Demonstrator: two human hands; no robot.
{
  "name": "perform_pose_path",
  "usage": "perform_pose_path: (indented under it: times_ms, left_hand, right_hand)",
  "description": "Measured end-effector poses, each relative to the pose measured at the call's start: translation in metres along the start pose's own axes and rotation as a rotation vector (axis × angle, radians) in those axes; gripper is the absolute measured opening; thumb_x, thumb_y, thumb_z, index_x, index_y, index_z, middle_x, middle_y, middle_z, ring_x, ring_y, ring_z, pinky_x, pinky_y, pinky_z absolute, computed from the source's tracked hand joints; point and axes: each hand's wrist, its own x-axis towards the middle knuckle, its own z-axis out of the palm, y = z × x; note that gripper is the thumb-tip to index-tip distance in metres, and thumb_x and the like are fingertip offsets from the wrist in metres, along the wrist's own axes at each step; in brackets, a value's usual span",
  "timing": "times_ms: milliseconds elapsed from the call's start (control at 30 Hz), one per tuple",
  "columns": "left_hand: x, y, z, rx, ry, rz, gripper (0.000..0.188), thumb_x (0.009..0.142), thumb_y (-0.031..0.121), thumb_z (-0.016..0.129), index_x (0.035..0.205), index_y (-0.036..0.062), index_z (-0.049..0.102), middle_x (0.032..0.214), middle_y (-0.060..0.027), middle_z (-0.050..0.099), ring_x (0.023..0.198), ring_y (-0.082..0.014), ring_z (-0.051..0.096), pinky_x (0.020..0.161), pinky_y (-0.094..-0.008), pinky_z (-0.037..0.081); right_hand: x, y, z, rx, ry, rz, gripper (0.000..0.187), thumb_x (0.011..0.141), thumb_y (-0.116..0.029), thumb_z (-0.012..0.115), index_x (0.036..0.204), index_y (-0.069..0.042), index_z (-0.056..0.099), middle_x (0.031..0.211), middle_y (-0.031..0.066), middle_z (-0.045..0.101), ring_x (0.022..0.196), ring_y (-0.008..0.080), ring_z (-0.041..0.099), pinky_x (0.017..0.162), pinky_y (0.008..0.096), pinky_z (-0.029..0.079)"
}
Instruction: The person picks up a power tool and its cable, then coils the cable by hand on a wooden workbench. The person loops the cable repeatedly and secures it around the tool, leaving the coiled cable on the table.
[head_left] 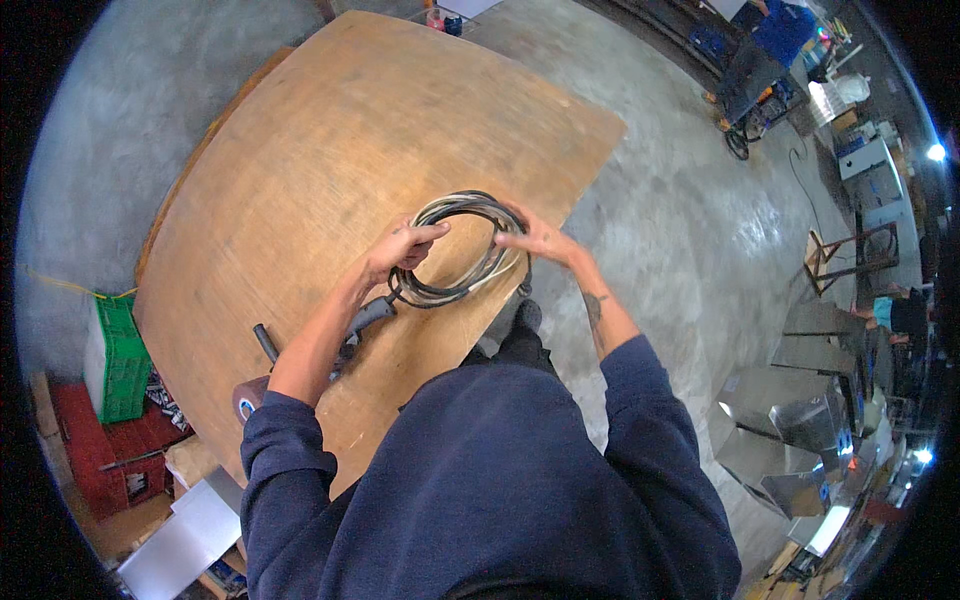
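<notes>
A coil of black and pale cable (462,203) is held up between my two hands over the near right edge of a wooden board. My left hand (404,246) grips its left side, thumb laid across the loops. The right side of the coil is in my right hand (536,238), thumb inside the ring and fingers partly hidden behind the loops. From the coil the cable runs down to the grey handle (374,314) of a power tool lying on the board. My left forearm covers much of that tool; its black side handle (265,343) and brown drum-shaped wheel (249,397) show beyond.
The large wooden board (350,130) spreads out ahead of me. A green crate (121,360) stands at the left, near a red box (92,450). Bent sheet-metal pieces (780,405) and a small metal-framed stand (850,250) are on the right. A person in blue (782,32) is far right.
</notes>
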Motion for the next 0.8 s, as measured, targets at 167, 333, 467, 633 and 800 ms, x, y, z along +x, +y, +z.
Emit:
perform_pose_path:
  times_ms: [167, 333, 467, 633, 800]
  left_hand:
    - [0.004, -0.007, -0.017, -0.162, -0.064, 0.040, 0.038, 0.101, 0.025, 0.065, 0.070, 0.0207, 0.043, 0.053, 0.0102, 0.033, 0.041, -0.0030, 0.026, 0.039, -0.0250, 0.017]
    - [0.016, -0.021, -0.020, -0.058, 0.118, -0.073, 0.043, 0.100, 0.028, 0.065, 0.066, 0.0208, 0.041, 0.054, 0.0094, 0.035, 0.042, -0.0042, 0.028, 0.039, -0.0264, 0.019]
    - [0.042, -0.041, 0.014, 0.308, 0.185, -0.036, 0.033, 0.098, 0.034, 0.068, 0.080, 0.0073, 0.063, 0.061, 0.0022, 0.048, 0.051, -0.0098, 0.044, 0.046, -0.0298, 0.034]
    - [0.052, -0.060, 0.010, 0.555, 0.071, 0.417, 0.036, 0.095, 0.035, 0.070, 0.097, 0.0000, 0.065, 0.083, -0.0034, 0.058, 0.069, -0.0154, 0.055, 0.061, -0.0307, 0.046]
    - [0.021, -0.035, 0.022, 0.367, -0.059, 0.114, 0.036, 0.089, 0.028, 0.071, 0.116, 0.0080, 0.058, 0.081, 0.0046, 0.051, 0.063, -0.0048, 0.044, 0.050, -0.0231, 0.034]
  right_hand:
    - [-0.074, 0.054, 0.024, 0.019, -0.082, 0.457, 0.066, 0.095, -0.051, 0.069, 0.139, -0.003, 0.055, 0.120, 0.0104, 0.066, 0.107, 0.0214, 0.062, 0.099, 0.0369, 0.049]
    - [-0.109, 0.038, 0.036, 0.383, 0.430, 0.578, 0.049, 0.102, -0.048, 0.060, 0.124, -0.005, 0.061, 0.089, 0.0028, 0.061, 0.074, 0.0122, 0.059, 0.070, 0.0275, 0.053]
    - [-0.076, -0.036, 0.041, 0.142, 0.809, 0.133, 0.039, 0.108, -0.035, 0.049, 0.129, -0.003, 0.057, 0.094, 0.0089, 0.063, 0.084, 0.0220, 0.063, 0.080, 0.0381, 0.053]
    - [-0.025, -0.129, 0.058, -0.539, 0.111, -0.298, 0.028, 0.105, -0.020, 0.048, 0.129, -0.007, 0.057, 0.103, 0.0203, 0.068, 0.100, 0.0405, 0.066, 0.084, 0.0501, 0.051]
    - [-0.014, -0.109, 0.061, -0.467, -0.045, -0.152, 0.024, 0.104, -0.019, 0.050, 0.124, -0.010, 0.058, 0.103, 0.0218, 0.071, 0.100, 0.0422, 0.068, 0.083, 0.0494, 0.051]
